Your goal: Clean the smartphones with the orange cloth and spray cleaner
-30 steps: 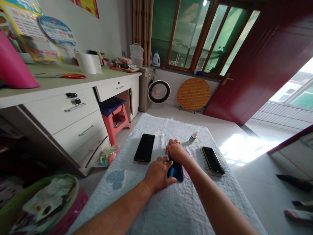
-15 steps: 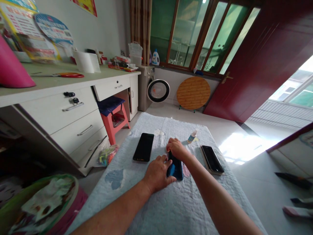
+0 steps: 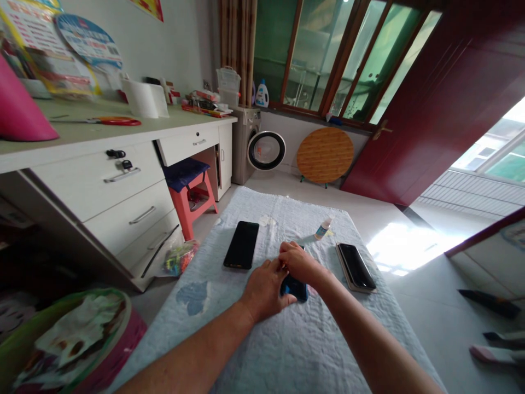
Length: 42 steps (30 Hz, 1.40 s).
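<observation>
A dark blue phone (image 3: 296, 289) lies on the cloth-covered table (image 3: 262, 350), partly covered by both hands. My left hand (image 3: 264, 290) rests along its left edge, thumb near the bottom and fingers at the upper left, gripping the side. Over the phone's upper part, my right hand (image 3: 297, 261) has its fingers bent and pressed together near the left fingertips; what they pinch, if anything, is hidden. To the left lies a black phone (image 3: 241, 245). Another phone (image 3: 356, 266) sits at the right on a pale, flat item. A small spray bottle (image 3: 323, 229) stands beyond my right hand.
A bin (image 3: 133, 328) with crumpled paper stands at the lower left, near a plastic bag (image 3: 180, 258). Behind are a desk (image 3: 143, 131) with drawers, a pink stool (image 3: 186, 213), a washing machine (image 3: 244, 158) and a round wooden board (image 3: 325, 155).
My right hand has moved a little down along the blue phone, toward my left fingertips. My left hand has barely moved.
</observation>
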{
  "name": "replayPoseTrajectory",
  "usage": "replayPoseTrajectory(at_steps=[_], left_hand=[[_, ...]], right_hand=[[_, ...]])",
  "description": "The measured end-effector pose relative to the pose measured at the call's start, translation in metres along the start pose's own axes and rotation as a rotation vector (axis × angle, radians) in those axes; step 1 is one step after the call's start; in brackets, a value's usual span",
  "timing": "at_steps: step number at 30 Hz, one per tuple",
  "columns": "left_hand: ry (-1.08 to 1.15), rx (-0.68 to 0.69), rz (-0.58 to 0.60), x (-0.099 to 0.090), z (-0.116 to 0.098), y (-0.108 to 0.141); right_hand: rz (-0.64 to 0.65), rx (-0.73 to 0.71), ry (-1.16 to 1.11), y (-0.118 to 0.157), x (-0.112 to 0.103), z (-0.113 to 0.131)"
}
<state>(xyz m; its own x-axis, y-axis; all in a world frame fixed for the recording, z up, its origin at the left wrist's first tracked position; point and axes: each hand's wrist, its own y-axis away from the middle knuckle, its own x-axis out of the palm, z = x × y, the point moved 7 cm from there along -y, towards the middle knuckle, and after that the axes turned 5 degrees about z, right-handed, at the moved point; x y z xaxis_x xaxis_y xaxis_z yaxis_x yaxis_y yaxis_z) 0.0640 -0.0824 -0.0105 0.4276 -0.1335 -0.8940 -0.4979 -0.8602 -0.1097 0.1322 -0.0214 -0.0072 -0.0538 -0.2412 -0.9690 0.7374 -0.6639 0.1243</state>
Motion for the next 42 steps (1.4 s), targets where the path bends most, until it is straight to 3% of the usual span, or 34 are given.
replayPoseTrajectory(at_steps=[3,9,19,35,42], left_hand=[[-0.005,0.0,0.001,-0.001,-0.001,0.0],[-0.063,-0.026,0.039,0.001,0.001,0.0],[-0.066,-0.038,0.026,0.0,0.0,0.002],[-0.041,-0.042,0.019,-0.003,-0.002,0.002],[0.007,-0.043,0.05,0.0,0.001,0.001]], right_hand=[[0.006,0.01,-0.002,-0.001,0.0,-0.003],[-0.071,0.137,-0.017,-0.016,-0.007,-0.032],[-0.049,0.273,-0.029,-0.035,-0.009,-0.068],[-0.136,0.488,-0.088,0.006,-0.008,-0.11],[-0.262,0.542,-0.112,0.029,-0.009,-0.1]])
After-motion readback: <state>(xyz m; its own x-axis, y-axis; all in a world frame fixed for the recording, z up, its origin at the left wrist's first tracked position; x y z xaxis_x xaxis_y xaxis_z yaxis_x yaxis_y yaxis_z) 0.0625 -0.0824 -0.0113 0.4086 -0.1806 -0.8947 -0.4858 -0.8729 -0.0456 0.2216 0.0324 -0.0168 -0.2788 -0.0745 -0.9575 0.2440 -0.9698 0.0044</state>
